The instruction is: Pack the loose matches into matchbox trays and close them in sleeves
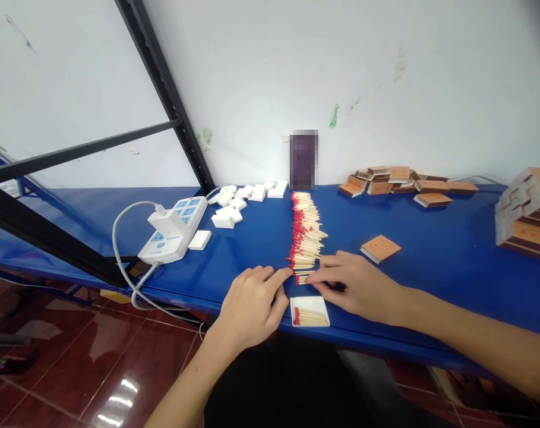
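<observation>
A long row of red-tipped matches (306, 229) lies on the blue table (430, 255), running away from me. My left hand (252, 306) rests on the table with its fingers loosely curled and the index fingertip touching the near end of the row. My right hand (356, 285) comes in from the right, its fingers pinching a few matches (302, 277) at that same near end. Just below my hands, at the table's front edge, sits a small white tray (309, 311) with several matches in it.
A white power strip (174, 229) with a grey cable lies at the left. Several white trays (240, 202) are scattered behind it. An orange matchbox sleeve (380, 248) lies right of the row; more sleeves (403, 181) lie at the back and a stack (526, 211) at far right. A black metal frame (163, 83) crosses the left.
</observation>
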Available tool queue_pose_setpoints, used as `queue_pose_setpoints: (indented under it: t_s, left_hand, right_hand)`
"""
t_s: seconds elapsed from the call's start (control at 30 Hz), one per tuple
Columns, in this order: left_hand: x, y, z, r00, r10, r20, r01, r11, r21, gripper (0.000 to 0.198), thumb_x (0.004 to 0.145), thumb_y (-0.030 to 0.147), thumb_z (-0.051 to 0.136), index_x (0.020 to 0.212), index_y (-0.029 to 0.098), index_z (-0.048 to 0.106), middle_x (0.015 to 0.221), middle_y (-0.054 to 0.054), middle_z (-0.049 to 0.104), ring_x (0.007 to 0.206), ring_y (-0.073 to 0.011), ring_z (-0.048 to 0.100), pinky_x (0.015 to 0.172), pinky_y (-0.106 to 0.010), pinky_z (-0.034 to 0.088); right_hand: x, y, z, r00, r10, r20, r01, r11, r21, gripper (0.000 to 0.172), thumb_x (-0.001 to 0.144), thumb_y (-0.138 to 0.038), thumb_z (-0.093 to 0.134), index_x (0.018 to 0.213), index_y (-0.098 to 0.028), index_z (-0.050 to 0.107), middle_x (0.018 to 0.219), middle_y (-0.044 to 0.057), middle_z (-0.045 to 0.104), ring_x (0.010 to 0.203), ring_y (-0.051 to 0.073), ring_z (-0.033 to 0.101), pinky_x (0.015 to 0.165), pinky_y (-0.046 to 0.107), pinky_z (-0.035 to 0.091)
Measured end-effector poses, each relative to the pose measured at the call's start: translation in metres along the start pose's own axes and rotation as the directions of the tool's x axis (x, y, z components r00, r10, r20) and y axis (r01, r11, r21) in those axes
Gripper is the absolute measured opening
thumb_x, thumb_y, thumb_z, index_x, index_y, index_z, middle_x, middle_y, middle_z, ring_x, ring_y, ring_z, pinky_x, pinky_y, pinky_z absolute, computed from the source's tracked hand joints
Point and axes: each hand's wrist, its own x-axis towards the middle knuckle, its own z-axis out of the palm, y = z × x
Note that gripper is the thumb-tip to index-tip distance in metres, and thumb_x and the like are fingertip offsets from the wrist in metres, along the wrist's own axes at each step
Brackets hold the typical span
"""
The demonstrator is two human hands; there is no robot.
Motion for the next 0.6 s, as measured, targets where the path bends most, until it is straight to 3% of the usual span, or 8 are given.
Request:
queue_pose_setpoints:
  t_s: [0.6]
  left_hand:
    - [-0.0005, -0.0007, 0.0, 1.0, 0.003, -0.01, -0.003, 1.0, 0.005, 0.037, 0.098, 0.02, 0.038, 0.129, 0.021, 0.06, 0.092, -0.004, 0.067, 0.082, -0.0229, 0.062, 0.075, -0.038, 0.046]
  right_hand:
    - [0.0024, -0.0049, -0.0072, 0.996, 0.064, 0.07, -0.068, 0.996, 0.053, 0.029, 0.096, -0.014, 0.049, 0.102, -0.024, 0.076, 0.078, 0.002, 0.065, 0.073, 0.017, 0.061, 0.067, 0.03, 0.043]
